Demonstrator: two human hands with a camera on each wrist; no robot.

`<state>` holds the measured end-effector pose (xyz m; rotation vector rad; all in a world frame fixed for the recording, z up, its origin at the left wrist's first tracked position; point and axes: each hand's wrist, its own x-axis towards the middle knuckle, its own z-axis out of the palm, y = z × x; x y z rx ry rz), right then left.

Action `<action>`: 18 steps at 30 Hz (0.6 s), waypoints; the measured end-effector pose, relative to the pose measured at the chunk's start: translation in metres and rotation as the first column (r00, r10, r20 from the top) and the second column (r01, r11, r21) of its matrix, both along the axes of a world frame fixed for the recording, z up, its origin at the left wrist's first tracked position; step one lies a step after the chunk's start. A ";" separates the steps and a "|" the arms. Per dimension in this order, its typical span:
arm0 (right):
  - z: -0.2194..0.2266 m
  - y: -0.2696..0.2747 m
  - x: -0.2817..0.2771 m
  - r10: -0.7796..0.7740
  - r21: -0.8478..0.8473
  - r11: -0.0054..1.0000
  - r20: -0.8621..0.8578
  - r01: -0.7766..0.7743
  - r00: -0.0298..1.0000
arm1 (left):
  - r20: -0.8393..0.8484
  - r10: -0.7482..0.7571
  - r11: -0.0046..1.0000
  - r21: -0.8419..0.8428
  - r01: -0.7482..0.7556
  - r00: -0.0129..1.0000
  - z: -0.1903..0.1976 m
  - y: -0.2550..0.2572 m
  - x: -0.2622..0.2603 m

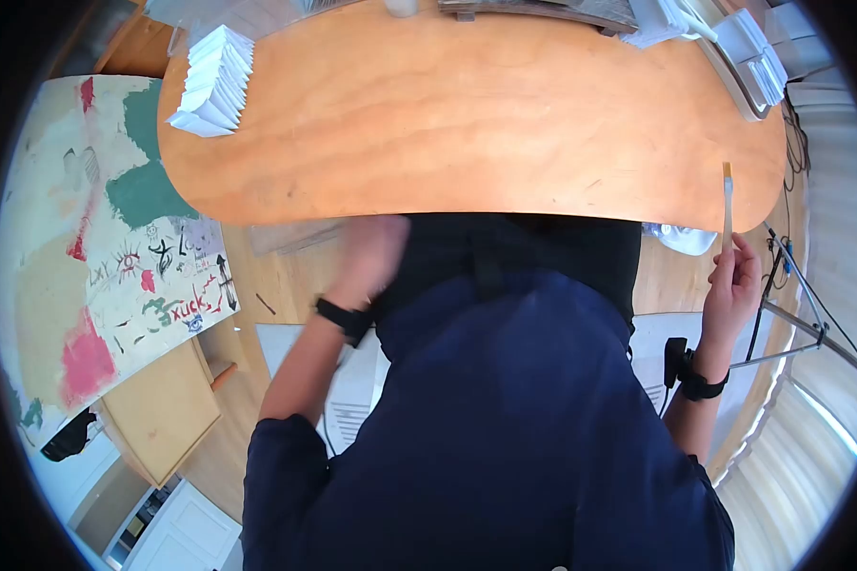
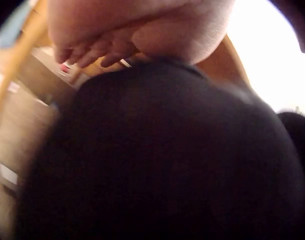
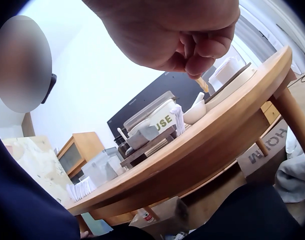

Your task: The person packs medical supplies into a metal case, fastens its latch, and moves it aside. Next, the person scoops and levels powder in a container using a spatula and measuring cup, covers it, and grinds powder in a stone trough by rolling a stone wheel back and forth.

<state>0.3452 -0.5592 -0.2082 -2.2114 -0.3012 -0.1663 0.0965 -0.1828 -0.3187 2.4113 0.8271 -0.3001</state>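
My right hand (image 1: 733, 285) is past the table's near right edge and pinches a thin flat brush (image 1: 728, 205) by its lower end. The brush points away from me, its tan bristle tip over the table top (image 1: 467, 124). In the right wrist view the fingers (image 3: 205, 52) are curled, and the bristle tip shows just beyond them. My left hand (image 1: 376, 252), blurred, is at the table's front edge by my dark-clothed leg (image 2: 167, 150). In the left wrist view its fingers hang loosely, with nothing in them.
Folded white papers (image 1: 214, 81) stand in a row at the table's far left. White stacks (image 1: 752, 57) and a tray stand at the back right. A paint-marked board (image 1: 114, 247) is on the left, a metal stand (image 1: 800, 295) on the right.
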 end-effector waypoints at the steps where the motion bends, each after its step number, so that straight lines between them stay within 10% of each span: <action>1: -0.001 0.004 0.000 0.003 -0.001 1.000 -0.001 -0.003 1.000 | 0.212 -0.350 0.886 0.391 0.249 0.912 0.037 -0.040 0.021; 2: -0.001 0.007 0.001 0.019 -0.002 1.000 -0.009 -0.019 1.000 | 0.371 -0.657 0.753 0.288 0.591 0.656 0.042 -0.049 0.028; 3: -0.001 0.010 0.003 0.034 0.001 0.999 -0.012 -0.034 0.999 | 0.585 -0.595 0.641 -0.067 0.764 0.551 0.000 -0.065 0.023; 4: -0.001 0.012 0.005 0.039 0.005 0.999 -0.003 -0.039 0.999 | 0.498 -0.643 0.669 -0.005 0.743 0.582 0.007 -0.067 0.027; 8: 0.003 -0.010 0.010 -0.012 -0.087 0.996 0.046 0.016 0.999 | 0.200 -0.234 0.952 0.244 0.183 0.951 -0.010 0.017 0.006; 10: -0.001 -0.027 0.011 -0.067 -0.140 0.988 0.044 0.073 0.997 | -0.114 -0.044 0.894 0.439 0.091 0.992 -0.082 0.107 -0.085; 14: -0.007 -0.010 -0.005 -0.155 -0.124 0.981 -0.008 0.152 0.988 | 0.015 0.236 0.893 0.391 -0.223 0.972 -0.043 0.108 -0.147; 16: -0.003 0.042 -0.021 0.088 0.090 0.993 -0.196 -0.071 0.977 | 0.078 0.277 0.903 0.319 -0.287 0.958 -0.008 0.073 -0.137; 18: 0.006 0.092 -0.041 0.458 -0.066 0.887 -0.010 -0.457 0.889 | 0.311 0.229 0.967 0.039 -0.253 0.923 0.011 0.035 -0.106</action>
